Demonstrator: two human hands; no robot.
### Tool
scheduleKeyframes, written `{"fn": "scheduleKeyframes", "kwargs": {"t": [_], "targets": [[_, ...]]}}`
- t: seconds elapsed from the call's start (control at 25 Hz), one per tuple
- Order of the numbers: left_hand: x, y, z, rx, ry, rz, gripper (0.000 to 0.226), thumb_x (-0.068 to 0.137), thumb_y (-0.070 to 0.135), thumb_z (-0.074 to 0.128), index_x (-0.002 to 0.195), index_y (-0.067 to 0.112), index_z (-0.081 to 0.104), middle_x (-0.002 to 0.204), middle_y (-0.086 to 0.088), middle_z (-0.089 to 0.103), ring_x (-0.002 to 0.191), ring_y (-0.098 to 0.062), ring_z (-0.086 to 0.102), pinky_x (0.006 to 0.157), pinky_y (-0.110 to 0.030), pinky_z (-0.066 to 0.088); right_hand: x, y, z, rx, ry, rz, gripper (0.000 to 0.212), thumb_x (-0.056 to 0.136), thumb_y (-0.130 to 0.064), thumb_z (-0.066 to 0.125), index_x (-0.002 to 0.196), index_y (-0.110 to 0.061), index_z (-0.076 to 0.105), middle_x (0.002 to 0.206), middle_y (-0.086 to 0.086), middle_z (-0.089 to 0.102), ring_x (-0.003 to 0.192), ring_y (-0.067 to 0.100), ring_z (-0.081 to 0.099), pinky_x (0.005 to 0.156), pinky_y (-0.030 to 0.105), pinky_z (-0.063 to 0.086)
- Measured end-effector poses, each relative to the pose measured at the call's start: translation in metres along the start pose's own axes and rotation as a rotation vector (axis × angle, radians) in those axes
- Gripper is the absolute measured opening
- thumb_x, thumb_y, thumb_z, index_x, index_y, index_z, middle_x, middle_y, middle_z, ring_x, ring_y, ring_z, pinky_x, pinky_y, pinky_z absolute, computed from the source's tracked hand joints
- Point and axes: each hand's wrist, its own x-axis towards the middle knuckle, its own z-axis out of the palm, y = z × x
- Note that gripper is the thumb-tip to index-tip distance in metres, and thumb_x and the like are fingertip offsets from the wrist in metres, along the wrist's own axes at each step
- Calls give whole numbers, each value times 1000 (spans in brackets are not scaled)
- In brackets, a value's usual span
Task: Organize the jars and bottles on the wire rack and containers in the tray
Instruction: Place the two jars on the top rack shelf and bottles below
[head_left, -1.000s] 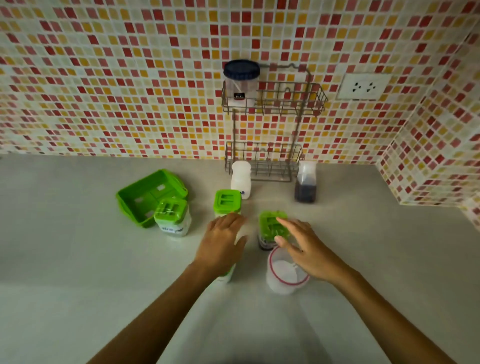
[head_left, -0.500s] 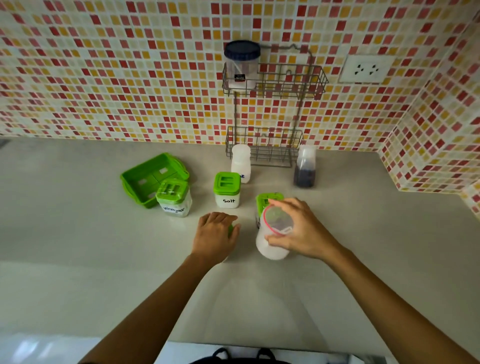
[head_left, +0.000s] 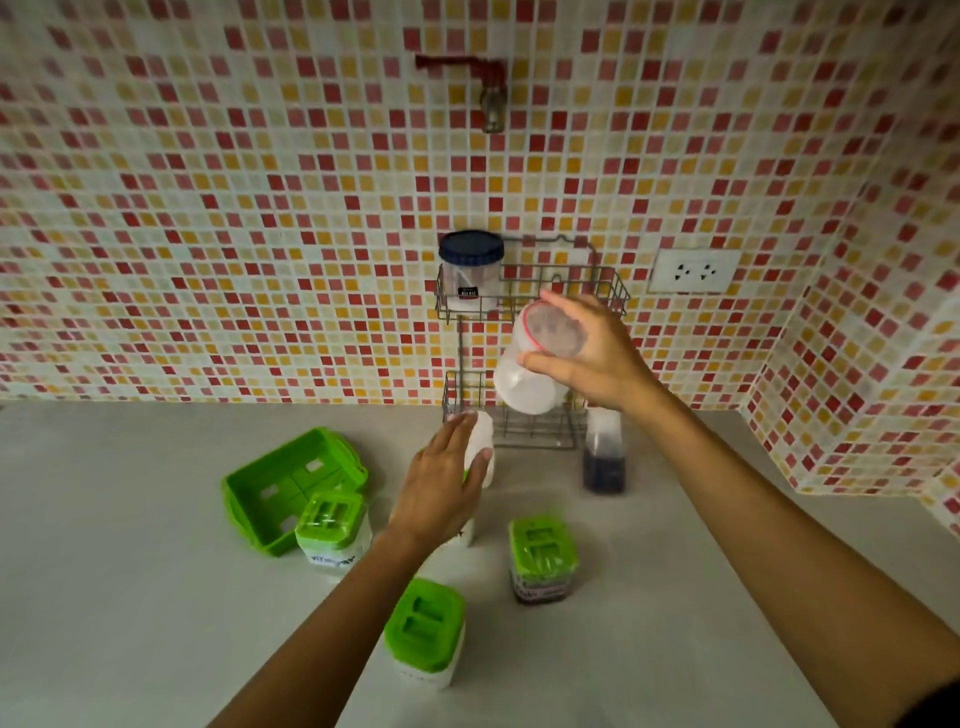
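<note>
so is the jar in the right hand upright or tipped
Tipped. The jar leans in the right hand, its red-rimmed lid facing the camera and its base angled down toward the lower rack.

Soft even light, slight motion blur, wide-angle edge bending

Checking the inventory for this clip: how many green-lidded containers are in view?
3 clearly visible: one against the green tray, one nearest the camera, one right of the left hand. A fourth may sit hidden under that hand.

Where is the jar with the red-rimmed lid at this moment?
The jar is in the air, tilted, held in the right hand in front of the wire rack, right of the blue-lidded jar.
</note>
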Motion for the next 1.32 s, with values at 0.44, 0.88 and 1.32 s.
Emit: {"fn": "scheduleKeyframes", "kwargs": {"t": [0.44,0.88,1.32], "targets": [[152,3,-40,154,-15,-55,65,97,47,22,147,25,-13,159,6,-17,145,-13,-16,119,-40,1,169,-8,-11,-322,187,22,81,61,-42,80,132,-19,48,135,14,46,122,33,43,98,42,41],[150,-5,-29,182,45,-12,74,96,38,38,147,24,-14,159,5,-17,146,-15,-15,122,-43,7,173,30,19,-268,106,86,94,67,-62,68,144,-26,27,157,14,9,143,35,10,111,47,25],[148,-6,-20,115,125,24,81,91,19,49,148,22,-8,160,3,-9,147,-14,-10,122,-38,10,146,59,17,-128,196,-166,42,86,-19,63,126,-10,52,140,15,37,134,25,29,112,38,29]]}}
